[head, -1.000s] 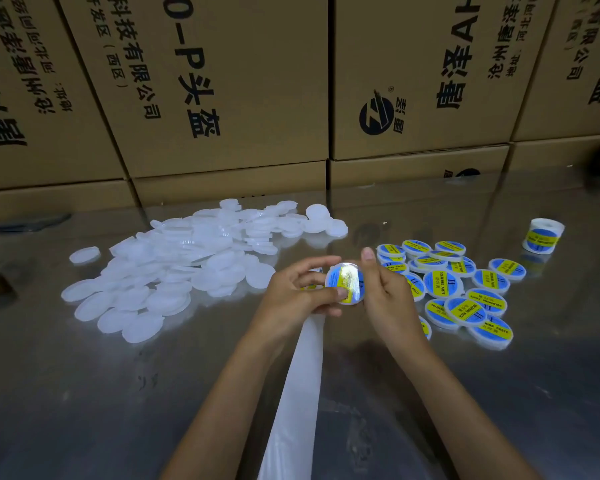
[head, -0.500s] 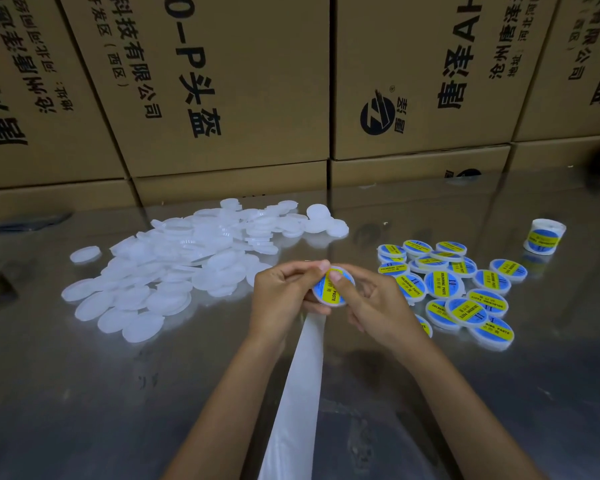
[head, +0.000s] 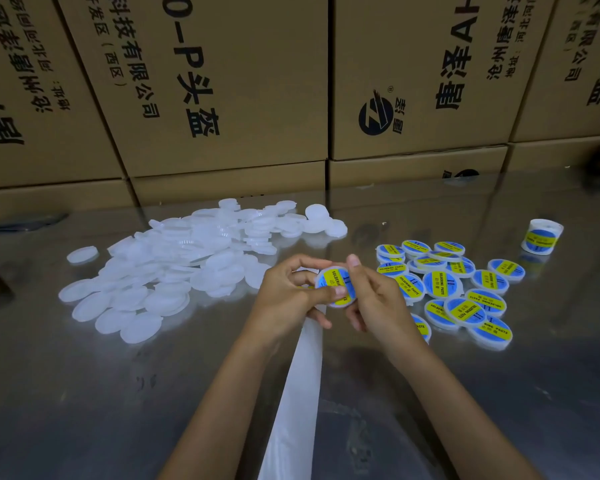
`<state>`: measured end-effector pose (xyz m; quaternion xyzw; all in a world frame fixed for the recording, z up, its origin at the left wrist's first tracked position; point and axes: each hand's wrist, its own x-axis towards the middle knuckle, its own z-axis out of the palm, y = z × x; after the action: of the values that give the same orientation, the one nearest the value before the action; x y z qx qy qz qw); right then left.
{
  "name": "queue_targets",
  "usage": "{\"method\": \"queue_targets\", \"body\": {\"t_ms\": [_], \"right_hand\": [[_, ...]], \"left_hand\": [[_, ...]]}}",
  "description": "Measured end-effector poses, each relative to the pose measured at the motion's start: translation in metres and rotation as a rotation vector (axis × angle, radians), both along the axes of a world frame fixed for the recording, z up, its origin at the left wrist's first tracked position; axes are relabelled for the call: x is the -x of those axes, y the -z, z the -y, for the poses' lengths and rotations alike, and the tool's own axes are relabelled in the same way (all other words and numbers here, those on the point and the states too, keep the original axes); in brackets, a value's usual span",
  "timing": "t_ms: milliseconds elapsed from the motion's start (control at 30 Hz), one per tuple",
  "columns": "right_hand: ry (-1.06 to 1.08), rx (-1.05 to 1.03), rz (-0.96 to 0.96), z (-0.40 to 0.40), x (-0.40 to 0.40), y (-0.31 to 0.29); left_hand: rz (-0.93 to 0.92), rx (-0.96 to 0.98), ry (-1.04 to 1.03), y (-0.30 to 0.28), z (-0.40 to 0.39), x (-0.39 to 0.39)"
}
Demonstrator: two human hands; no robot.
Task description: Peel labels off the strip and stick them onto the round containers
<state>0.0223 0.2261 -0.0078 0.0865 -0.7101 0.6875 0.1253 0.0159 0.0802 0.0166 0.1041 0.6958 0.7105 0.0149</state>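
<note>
Blue-labelled container point(head: 336, 287) between both hands point(head: 329, 296), seemingly.

"SOLDERING PASTE" runs in black along the yellow band of the blue round label on the container point(head: 336, 287) held between both hands, and on the labelled containers point(head: 465, 308) lying to the right. The cardboard cartons point(head: 222, 81) behind carry black Chinese characters, "0-P" and a round logo.
</note>
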Motion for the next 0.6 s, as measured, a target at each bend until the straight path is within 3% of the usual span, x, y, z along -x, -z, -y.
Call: {"method": "queue_targets", "body": {"t_ms": [100,267,600], "right_hand": [[-0.063,0.062,0.044,-0.0021,-0.001,-0.0024],[-0.154,-0.026,0.031,0.005,-0.0055,0.0002],[-0.006,0.039,-0.07,-0.0025,-0.0004,0.0022]], "left_hand": [[0.032,-0.077,-0.112,0.0014,-0.0007,0.0014],[0.065,-0.165,-0.253,0.0037,0.0011,0.0028],[-0.011,-0.065,0.045,0.0014,0.0059,0.0032]]}}
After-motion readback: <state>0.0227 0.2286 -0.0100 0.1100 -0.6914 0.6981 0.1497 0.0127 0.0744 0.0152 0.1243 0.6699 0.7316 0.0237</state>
